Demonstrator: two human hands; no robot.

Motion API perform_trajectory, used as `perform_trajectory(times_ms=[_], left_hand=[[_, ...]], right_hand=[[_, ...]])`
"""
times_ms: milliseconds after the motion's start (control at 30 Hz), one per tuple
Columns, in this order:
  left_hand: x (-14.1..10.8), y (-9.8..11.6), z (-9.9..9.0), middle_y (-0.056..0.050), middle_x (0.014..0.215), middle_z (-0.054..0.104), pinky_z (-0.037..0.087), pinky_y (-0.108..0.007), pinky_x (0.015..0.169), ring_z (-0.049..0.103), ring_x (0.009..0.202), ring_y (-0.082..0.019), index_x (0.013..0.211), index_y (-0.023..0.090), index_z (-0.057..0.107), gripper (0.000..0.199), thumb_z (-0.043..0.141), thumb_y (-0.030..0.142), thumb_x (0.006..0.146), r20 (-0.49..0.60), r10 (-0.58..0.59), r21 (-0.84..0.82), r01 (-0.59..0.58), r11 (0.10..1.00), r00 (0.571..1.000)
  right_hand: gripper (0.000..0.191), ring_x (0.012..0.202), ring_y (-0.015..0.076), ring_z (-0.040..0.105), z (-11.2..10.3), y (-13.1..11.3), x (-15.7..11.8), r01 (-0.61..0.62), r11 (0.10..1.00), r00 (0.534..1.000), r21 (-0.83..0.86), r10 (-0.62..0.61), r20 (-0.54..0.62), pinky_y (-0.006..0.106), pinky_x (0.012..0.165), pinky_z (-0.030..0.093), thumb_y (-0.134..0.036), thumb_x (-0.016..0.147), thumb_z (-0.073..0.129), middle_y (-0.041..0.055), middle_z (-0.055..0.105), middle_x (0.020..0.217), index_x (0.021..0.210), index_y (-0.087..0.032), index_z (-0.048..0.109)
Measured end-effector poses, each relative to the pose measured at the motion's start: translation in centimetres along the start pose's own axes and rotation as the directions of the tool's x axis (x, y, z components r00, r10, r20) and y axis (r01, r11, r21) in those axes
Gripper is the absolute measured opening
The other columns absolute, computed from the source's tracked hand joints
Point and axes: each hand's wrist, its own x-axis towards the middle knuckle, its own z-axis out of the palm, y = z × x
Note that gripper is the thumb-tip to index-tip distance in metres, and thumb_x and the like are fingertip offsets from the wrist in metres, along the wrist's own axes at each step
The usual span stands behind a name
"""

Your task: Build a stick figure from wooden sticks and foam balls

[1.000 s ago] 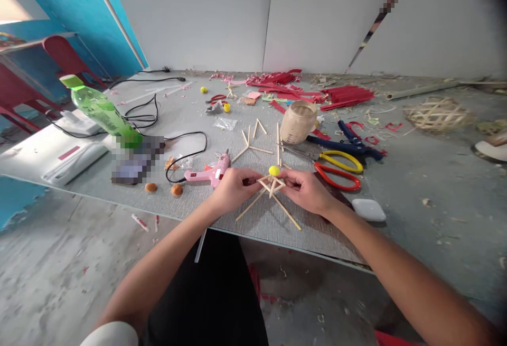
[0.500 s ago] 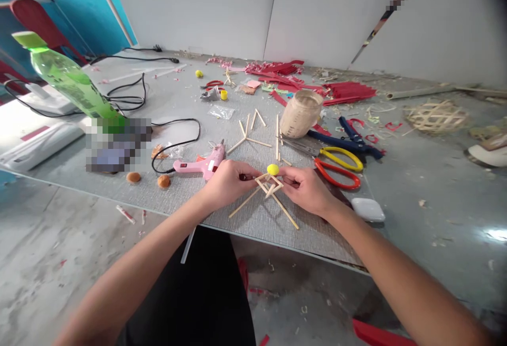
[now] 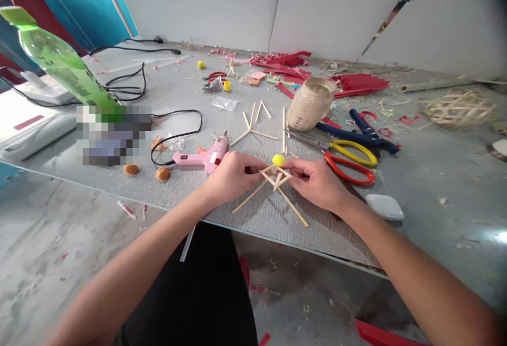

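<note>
A small stick figure (image 3: 293, 207) made of thin wooden sticks stands near the table's front edge. Its body is a diamond of short sticks with two long sticks spread below, and a yellow ball (image 3: 278, 160) sits on top. My left hand (image 3: 233, 179) pinches the figure's left side, fingers closed. From the right, my right hand (image 3: 319, 181) has its fingers closed on the other side; its fingertips are partly hidden. A pink hot glue gun (image 3: 202, 161) lies just left of my left hand. Beyond the hands, more sticks (image 3: 250, 131) lie joined in a branching shape.
To the right lie scissors (image 3: 352, 164) with yellow and red handles, blue pliers (image 3: 356, 137) and a white case (image 3: 384, 207). A jar (image 3: 311, 104) stands behind them. At left are a green bottle (image 3: 59, 63), a black cable (image 3: 176, 116) and brown lumps (image 3: 162, 174). Red strips (image 3: 360, 86) lie farther back.
The view has shifted slightly, so the table's things sit a little differently in the picture. Both hands keep their hold on the stick figure, which looks the same.
</note>
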Motion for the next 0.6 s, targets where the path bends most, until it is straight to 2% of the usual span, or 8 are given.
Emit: perform_trajectory(times_ms=[200, 433, 600], left_hand=[[0.08, 0.16, -0.02, -0.001, 0.067, 0.071, 0.033, -0.022, 0.052, 0.053, 0.059, -0.011, 0.095, 0.017, 0.085, 0.027, 0.072, 0.039, 0.088, 0.008, -0.032, 0.000, 0.032, 0.999, 0.999], [0.08, -0.16, -0.02, -0.003, 0.075, 0.076, 0.040, -0.023, 0.056, 0.058, 0.063, -0.013, 0.094, 0.017, 0.085, 0.027, 0.071, 0.040, 0.088, 0.001, -0.033, 0.022, 0.033, 0.999, 0.999], [0.06, -0.12, 0.02, -0.003, 0.075, 0.076, 0.039, -0.022, 0.055, 0.059, 0.063, -0.013, 0.094, 0.017, 0.085, 0.024, 0.071, 0.036, 0.088, 0.004, -0.026, 0.017, 0.026, 1.000, 1.000]], right_hand=[[0.033, 0.054, 0.0117, 0.035, 0.06, 0.48, 0.05, -0.010, 1.000, 1.000, -0.015, 0.010, 0.007, 0.027, 0.049, 0.028, -0.051, 0.093, 0.070, -0.0035, 0.047, 0.060, 0.105, -0.022, 0.082], [0.035, 0.055, 0.0111, 0.031, 0.12, 0.09, 0.18, 0.020, 1.000, 1.000, -0.017, -0.020, 0.000, 0.027, 0.049, 0.026, -0.053, 0.093, 0.069, -0.0046, 0.039, 0.059, 0.100, -0.021, 0.082], [0.040, 0.055, 0.0113, 0.031, 0.07, -0.21, 0.19, 0.023, 1.000, 1.000, -0.014, -0.023, 0.009, 0.027, 0.049, 0.026, -0.058, 0.093, 0.068, -0.0049, 0.038, 0.058, 0.097, -0.021, 0.081]])
